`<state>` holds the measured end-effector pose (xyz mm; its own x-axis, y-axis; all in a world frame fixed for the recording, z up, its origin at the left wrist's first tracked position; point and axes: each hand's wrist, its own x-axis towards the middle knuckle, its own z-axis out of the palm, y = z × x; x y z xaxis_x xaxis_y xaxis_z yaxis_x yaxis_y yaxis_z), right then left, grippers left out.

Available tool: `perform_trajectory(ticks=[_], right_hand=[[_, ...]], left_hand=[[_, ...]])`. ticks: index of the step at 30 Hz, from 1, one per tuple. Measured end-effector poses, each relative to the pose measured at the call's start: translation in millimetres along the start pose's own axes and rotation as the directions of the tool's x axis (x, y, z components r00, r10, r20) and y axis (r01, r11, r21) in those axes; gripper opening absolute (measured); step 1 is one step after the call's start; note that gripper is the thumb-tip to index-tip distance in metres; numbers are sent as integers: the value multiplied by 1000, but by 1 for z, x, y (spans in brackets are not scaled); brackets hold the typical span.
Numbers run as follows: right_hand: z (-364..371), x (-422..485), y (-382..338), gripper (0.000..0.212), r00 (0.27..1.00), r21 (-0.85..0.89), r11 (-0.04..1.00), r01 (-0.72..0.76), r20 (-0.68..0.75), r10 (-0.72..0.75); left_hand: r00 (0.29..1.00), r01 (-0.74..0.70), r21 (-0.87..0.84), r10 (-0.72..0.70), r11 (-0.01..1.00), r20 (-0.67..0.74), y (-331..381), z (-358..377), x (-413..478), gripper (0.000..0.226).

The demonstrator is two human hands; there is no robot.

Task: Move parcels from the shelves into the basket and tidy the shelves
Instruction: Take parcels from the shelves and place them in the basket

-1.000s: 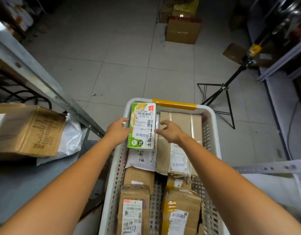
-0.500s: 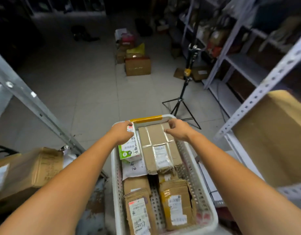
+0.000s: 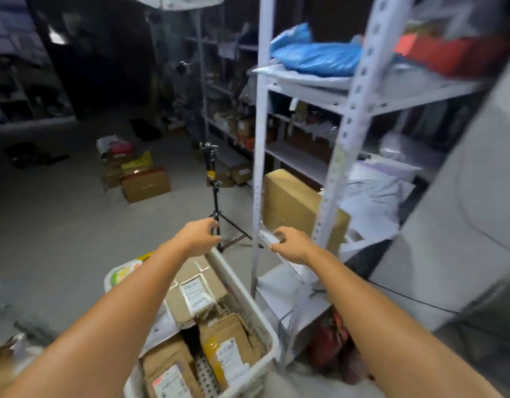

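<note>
Your left hand (image 3: 198, 238) and right hand (image 3: 291, 245) look empty, fingers loose; reach past the post (image 3: 259, 139) and take the box (image 3: 288, 205) by both sides.

You're standing in what looks like a parcel storeroom. Slotted metal shelves (image 3: 311, 94) at two o'clock hold a blue bag (image 3: 314, 57). Cartons (image 3: 146, 186) sit on the floor (image 3: 61, 225) at eleven.

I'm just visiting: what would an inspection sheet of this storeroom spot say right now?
Surface: grey tiled floor, white metal shelves.
Job's things: white basket full of parcels; brown box on a shelf.
Clutter: boxes on the floor, blue bag on upper shelf.
Fingers: left hand and right hand empty, reaching toward the shelves.
Cables: black cable at right.
Surroundings: tripod, dim storeroom.
</note>
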<state>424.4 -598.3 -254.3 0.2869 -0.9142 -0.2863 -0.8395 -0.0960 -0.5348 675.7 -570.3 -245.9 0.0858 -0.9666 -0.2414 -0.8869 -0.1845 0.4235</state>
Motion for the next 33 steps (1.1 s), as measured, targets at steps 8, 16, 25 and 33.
perform_trajectory(ticks=[8, 16, 25, 33], right_hand=[[-68, -134, 141, 54, 964, 58, 972, -226, -129, 232], [-124, -252, 264, 57, 799, 184, 847, -499, -280, 531], [-118, -349, 325, 54, 434, 412, 562, -718, -367, 823], [-47, -432, 309, 51, 163, 601, 279, -749, -242, 957]], left_hand=[[943, -294, 94, 272, 951, 194, 179, 77, -36, 51], [760, -617, 102, 556, 781, 335, 342, 151, -50, 48], [457, -861, 46, 733, 506, 504, 475, 238, -51, 50], [140, -968, -62, 729, 243, 670, 510, 319, -109, 47]])
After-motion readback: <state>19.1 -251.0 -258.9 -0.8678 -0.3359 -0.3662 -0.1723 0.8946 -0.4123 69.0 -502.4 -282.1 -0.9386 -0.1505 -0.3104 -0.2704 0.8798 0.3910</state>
